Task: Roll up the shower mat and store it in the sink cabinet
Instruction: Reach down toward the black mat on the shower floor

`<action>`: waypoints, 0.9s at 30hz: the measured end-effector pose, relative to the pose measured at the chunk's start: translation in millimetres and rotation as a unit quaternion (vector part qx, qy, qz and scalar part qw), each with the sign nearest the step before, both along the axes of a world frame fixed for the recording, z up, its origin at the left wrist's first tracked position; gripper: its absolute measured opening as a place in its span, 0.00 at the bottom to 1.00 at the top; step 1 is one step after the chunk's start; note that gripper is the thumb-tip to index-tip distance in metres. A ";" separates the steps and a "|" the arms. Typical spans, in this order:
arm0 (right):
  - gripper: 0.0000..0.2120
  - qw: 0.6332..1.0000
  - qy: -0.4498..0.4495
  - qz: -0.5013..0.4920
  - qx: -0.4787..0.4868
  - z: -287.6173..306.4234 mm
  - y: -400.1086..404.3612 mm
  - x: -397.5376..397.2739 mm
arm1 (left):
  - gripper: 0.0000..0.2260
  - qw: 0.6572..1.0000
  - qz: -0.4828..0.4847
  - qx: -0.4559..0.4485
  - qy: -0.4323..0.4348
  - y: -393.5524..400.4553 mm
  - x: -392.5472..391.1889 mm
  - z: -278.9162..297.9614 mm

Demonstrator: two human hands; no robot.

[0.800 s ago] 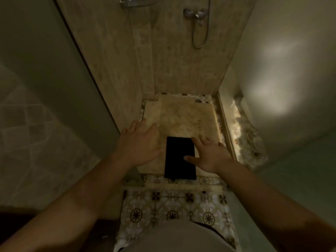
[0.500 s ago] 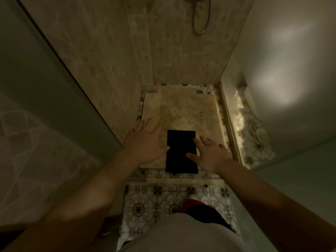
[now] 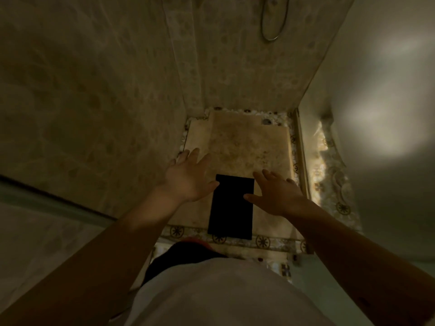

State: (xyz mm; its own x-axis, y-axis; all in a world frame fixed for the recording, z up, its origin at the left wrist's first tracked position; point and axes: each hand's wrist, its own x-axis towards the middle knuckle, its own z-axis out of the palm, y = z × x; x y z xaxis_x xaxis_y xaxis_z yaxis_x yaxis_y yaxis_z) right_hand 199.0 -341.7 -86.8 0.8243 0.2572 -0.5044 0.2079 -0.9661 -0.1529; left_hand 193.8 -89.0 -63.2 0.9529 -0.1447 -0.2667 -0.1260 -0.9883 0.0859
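1. Both hands are reaching further into the stall than a moment ago — left hand (image 3: 188, 178) and right hand (image 3: 274, 195) spread wide, holding nothing.
2. Shower mat (image 3: 244, 147) is lying flat on the floor beneath them, unrolled — rolling not started.
3. Black rectangle (image 3: 231, 205) is sitting between my hands.

Your shower mat (image 3: 244, 147) is the pale beige one with brownish mottled stains, and it's lying totally flat on the shower floor, not rolled at all. It fills most of the stall, long axis running from 6 o'clock out to 12 o'clock. The far edge stops just short of the back wall, and there's a notch cut out of the far corner at about 1 o'clock. A lighter strip runs along the side at 9 o'clock. The near end at 6 o'clock is partly covered by a black rectangle, so you can't see that bit.
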 end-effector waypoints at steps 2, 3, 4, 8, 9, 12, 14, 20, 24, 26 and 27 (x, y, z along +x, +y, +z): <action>0.44 1.000 -0.002 -0.003 0.000 1.9 -5.4 15.4 | 0.39 1.000 -0.008 0.000 0.008 -3.0 14.9 -1.3; 0.44 1.000 -0.002 -0.006 -0.001 2.2 -8.0 23.9 | 0.39 1.000 -0.011 0.000 0.013 -3.9 24.9 -2.9; 0.44 1.000 -0.001 -0.007 -0.001 1.8 -10.3 32.7 | 0.40 1.000 -0.012 -0.001 0.018 -4.5 35.8 -5.4; 0.43 1.000 -0.002 -0.002 -0.004 -3.7 -12.4 66.7 | 0.43 0.999 -0.002 -0.004 0.036 -9.6 87.1 -14.6; 0.42 1.000 -0.003 -0.005 -0.003 -6.9 -11.4 77.0 | 0.44 0.999 -0.002 -0.004 0.035 -10.3 102.5 -18.2; 0.42 1.000 -0.001 -0.011 -0.006 -16.6 -5.7 111.5 | 0.44 0.998 -0.019 -0.008 0.052 -4.7 151.5 -31.4; 0.42 1.000 -0.004 -0.023 -0.008 -26.4 -1.7 145.5 | 0.42 0.998 -0.021 -0.021 0.063 4.3 194.4 -44.3; 0.41 0.996 0.023 -0.080 -0.007 -38.7 22.4 259.3 | 0.46 0.995 -0.074 -0.005 0.068 34.3 324.9 -53.5; 0.43 0.992 0.042 -0.119 -0.020 -33.5 50.5 328.7 | 0.42 0.990 -0.134 0.019 0.032 58.7 400.1 -36.9; 0.44 0.991 0.038 -0.126 -0.018 -29.9 63.1 360.9 | 0.40 0.989 -0.139 0.026 0.045 68.5 437.6 -26.6; 0.44 0.992 0.032 -0.123 -0.018 -28.5 68.5 376.2 | 0.40 0.988 -0.140 0.029 0.050 72.5 454.9 -21.6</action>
